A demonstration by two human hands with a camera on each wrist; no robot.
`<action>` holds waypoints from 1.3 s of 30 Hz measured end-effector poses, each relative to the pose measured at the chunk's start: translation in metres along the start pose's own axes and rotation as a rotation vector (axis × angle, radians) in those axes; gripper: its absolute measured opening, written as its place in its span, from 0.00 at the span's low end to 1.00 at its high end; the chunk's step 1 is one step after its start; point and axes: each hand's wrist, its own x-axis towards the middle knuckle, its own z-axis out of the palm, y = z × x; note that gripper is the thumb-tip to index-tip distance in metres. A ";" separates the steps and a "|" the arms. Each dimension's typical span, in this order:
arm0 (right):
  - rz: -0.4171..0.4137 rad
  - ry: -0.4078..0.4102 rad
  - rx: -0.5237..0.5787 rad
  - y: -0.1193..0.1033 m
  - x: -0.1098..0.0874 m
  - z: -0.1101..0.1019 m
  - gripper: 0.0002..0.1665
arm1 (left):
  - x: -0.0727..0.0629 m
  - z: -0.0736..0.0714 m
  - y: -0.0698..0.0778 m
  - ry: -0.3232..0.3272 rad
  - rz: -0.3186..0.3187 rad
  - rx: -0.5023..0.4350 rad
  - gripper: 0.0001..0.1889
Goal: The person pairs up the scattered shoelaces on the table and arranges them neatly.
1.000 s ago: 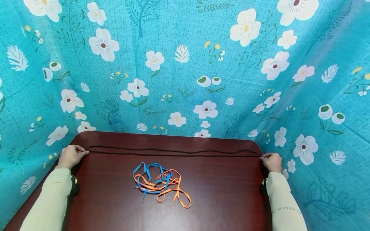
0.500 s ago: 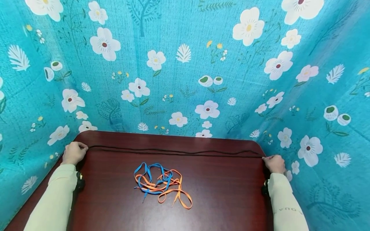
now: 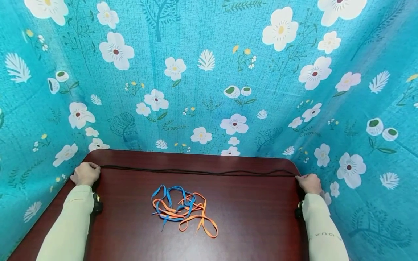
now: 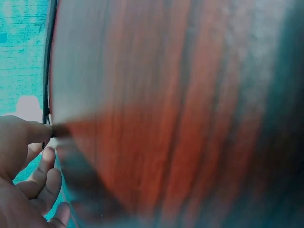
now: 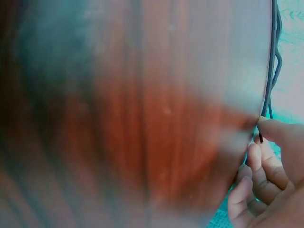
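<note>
A black shoelace (image 3: 196, 173) stretches in two nearly parallel strands across the far part of the table, from one hand to the other. My left hand (image 3: 85, 174) pinches its left end between thumb and fingertips, and the left wrist view shows the lace (image 4: 47, 61) running up from that pinch. At the right edge, my right hand (image 3: 310, 183) pinches the other end; in the right wrist view a short tip of the lace (image 5: 270, 71) pokes out below the thumb. One strand is straight, while the other waves slightly toward the right.
A blue shoelace (image 3: 168, 194) and an orange shoelace (image 3: 209, 222) lie tangled together near the middle of the dark red-brown table (image 3: 254, 217). Behind and on both sides hangs a turquoise flowered curtain (image 3: 209, 108).
My left hand has moved slightly farther back, drawing the two black strands closer together at that end. The right hand keeps its pinch nearly in place. The coloured laces stay put.
</note>
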 end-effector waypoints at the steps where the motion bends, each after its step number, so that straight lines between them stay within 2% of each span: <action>1: 0.003 -0.010 -0.001 0.000 -0.001 -0.001 0.27 | -0.001 0.000 0.001 0.004 0.004 -0.003 0.13; 5: -0.004 -0.052 -0.004 -0.002 -0.005 -0.005 0.28 | -0.006 -0.002 0.002 0.009 0.040 -0.002 0.16; 9: -0.024 -0.096 -0.008 -0.007 -0.011 -0.011 0.28 | -0.013 -0.012 0.003 -0.028 0.090 0.021 0.20; 14: -0.107 -0.077 -0.017 -0.019 -0.016 -0.018 0.21 | -0.019 -0.035 0.009 -0.131 0.153 0.108 0.27; 17: -0.167 -0.033 -0.017 -0.034 -0.020 -0.022 0.19 | -0.024 -0.048 0.021 -0.209 0.205 0.155 0.31; 20: -0.213 -0.005 -0.009 -0.056 -0.029 -0.027 0.21 | -0.030 -0.057 0.044 -0.270 0.315 0.168 0.32; 23: -0.280 -0.001 0.009 -0.080 -0.042 -0.031 0.21 | -0.042 -0.062 0.074 -0.335 0.477 0.166 0.31; 26: -0.354 -0.006 0.026 -0.105 -0.057 -0.032 0.20 | -0.062 -0.065 0.106 -0.428 0.652 0.144 0.30; 30: -0.459 0.001 0.017 -0.141 -0.083 -0.024 0.16 | -0.096 -0.053 0.141 -0.470 0.820 0.084 0.24; 34: -0.545 -0.012 -0.017 -0.177 -0.118 0.002 0.11 | -0.128 -0.024 0.166 -0.509 0.919 0.014 0.17; 37: -0.608 -0.056 -0.032 -0.201 -0.147 0.030 0.09 | -0.148 -0.003 0.177 -0.593 0.936 -0.018 0.16; 39: -0.652 -0.103 -0.033 -0.215 -0.166 0.050 0.07 | -0.157 0.010 0.181 -0.626 0.915 -0.025 0.15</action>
